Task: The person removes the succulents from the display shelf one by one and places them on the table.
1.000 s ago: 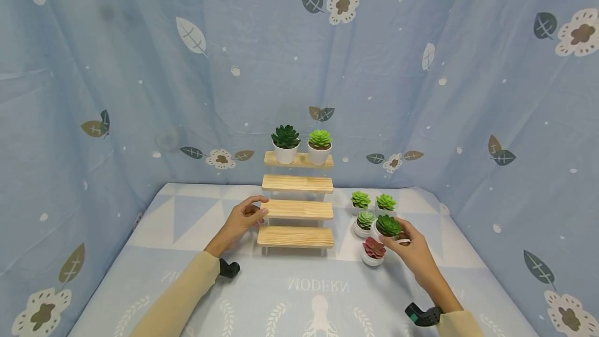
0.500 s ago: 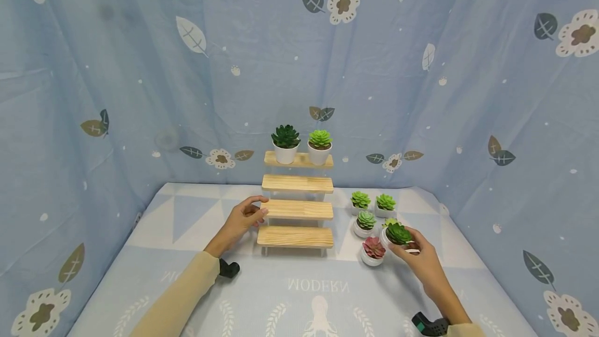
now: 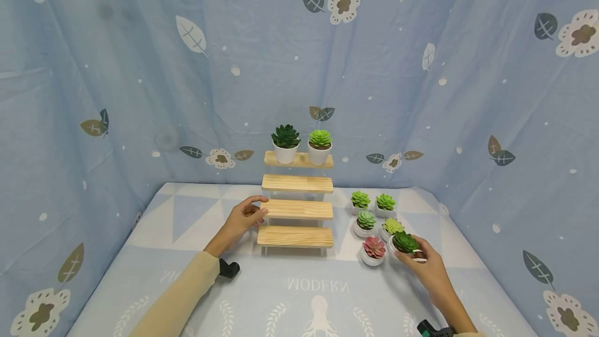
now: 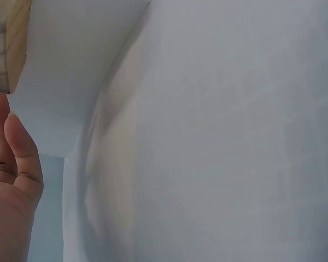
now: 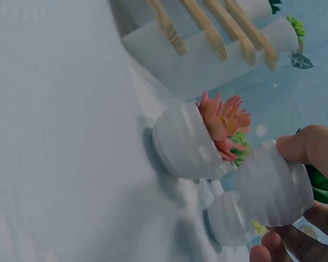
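Observation:
My right hand grips a small potted succulent with dark green leaves, thumb and fingers around its white ribbed pot. In the right wrist view this pot is tilted and raised off the cloth, near a pot with a pink-red succulent. My left hand is at the left end of the wooden tiered stand, beside the second step from the bottom. In the left wrist view, its fingertips are right at the corner of a wooden board.
A dark green succulent and a bright green one stand on the top step. Right of the stand are a red succulent, a yellow-green one and several other green ones. A blue patterned curtain hangs behind the table.
My right hand has drawn the dark green potted succulent right and toward me, away from the cluster, uncovering the yellow-green one. My left hand has stayed at the stand.

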### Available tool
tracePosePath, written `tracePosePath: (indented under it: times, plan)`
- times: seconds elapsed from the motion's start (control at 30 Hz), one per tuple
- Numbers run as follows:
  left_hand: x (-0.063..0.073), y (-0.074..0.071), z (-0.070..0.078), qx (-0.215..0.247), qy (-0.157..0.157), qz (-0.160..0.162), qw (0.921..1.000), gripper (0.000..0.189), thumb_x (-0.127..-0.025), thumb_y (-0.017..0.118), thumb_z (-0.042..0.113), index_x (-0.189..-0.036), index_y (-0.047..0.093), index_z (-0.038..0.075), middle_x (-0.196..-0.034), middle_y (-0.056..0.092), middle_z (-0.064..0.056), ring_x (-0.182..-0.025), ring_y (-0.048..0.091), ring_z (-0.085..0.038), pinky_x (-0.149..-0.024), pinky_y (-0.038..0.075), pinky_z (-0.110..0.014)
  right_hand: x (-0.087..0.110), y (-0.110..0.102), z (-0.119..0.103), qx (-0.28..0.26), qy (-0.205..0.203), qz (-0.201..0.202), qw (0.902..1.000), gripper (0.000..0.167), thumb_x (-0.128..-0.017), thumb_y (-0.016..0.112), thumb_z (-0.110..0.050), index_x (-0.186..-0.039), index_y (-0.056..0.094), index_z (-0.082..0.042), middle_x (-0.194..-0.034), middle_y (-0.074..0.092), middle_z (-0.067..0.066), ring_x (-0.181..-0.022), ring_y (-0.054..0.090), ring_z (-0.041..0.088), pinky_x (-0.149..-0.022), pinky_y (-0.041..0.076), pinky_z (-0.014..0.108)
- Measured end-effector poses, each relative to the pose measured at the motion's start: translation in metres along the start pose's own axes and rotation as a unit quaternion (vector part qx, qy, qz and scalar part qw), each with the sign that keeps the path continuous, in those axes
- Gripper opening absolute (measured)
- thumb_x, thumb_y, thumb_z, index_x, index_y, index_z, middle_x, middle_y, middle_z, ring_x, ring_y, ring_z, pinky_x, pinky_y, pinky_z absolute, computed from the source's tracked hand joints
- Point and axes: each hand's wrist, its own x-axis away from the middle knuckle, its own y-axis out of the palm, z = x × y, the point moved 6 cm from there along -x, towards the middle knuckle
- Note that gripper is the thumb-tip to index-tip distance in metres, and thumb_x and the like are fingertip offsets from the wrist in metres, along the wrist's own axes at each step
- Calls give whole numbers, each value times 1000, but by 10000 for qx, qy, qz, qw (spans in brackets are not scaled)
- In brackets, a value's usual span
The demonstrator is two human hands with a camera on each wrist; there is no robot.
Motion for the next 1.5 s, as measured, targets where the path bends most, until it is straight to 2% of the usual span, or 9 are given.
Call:
tracePosePath:
  times: [0.17, 0.33, 0.7, 0.93, 1.1, 1.33, 1.5]
  plan:
    - [-1, 0, 0, 23, -37, -48, 10000, 43, -104, 66, 23, -145, 55, 13, -114, 63, -23, -106, 58, -57, -87, 50, -64, -1, -2, 11, 62, 178, -7, 9998, 88, -90, 80, -49, -155, 38, -7, -140, 52, 18, -112, 54, 25, -84, 49, 31]
    - [-2, 0, 0, 56, -57, -92, 9999, 43, -105, 64, 20, -146, 54, 11, -116, 61, -27, -107, 56, -60, -89, 49, -66, -2, -3, 21, 59, 437, -39, 9990, 91, -88, 80, -51, -156, 37, -6, -139, 51, 19, -113, 52, 28, -79, 49, 32]
    - [1, -2, 1, -60, 75, -50, 9999, 46, -102, 69, 32, -143, 57, 17, -115, 63, -23, -101, 64, -45, -86, 52, -60, -4, -2, 36, 126, 580, -2, 9982, 94, -86, 82, -50, -155, 38, -5, -137, 51, 22, -114, 51, 32, -74, 48, 32]
    - [0, -1, 0, -56, 37, -14, 10000, 45, -100, 71, 37, -140, 59, 22, -111, 65, -17, -96, 66, -37, -86, 52, -62, -4, -1, 41, 159, 526, -64, 9985, 94, -87, 81, -52, -155, 37, -5, -142, 49, 21, -115, 50, 31, -79, 45, 34]
    - [0, -1, 0, -71, 28, -23, 10000, 45, -100, 71, 36, -140, 59, 22, -111, 66, -17, -95, 66, -35, -86, 52, -61, -4, 1, 44, 161, 611, -64, 9980, 95, -86, 82, -52, -155, 37, -4, -144, 49, 22, -117, 51, 31, -80, 45, 33]
    - [1, -1, 1, -96, 24, -45, 9999, 45, -101, 69, 34, -142, 57, 19, -113, 64, -20, -98, 65, -42, -86, 52, -60, -6, 3, 47, 134, 675, -57, 9976, 95, -86, 81, -52, -155, 37, -4, -145, 48, 23, -120, 50, 33, -81, 45, 35]
    - [0, -1, 2, -62, 46, -54, 10000, 46, -101, 69, 34, -143, 57, 18, -113, 63, -21, -100, 63, -45, -86, 52, -60, -7, 2, 48, 164, 709, -15, 9973, 95, -86, 82, -50, -154, 38, -3, -142, 49, 23, -118, 51, 33, -78, 45, 33]
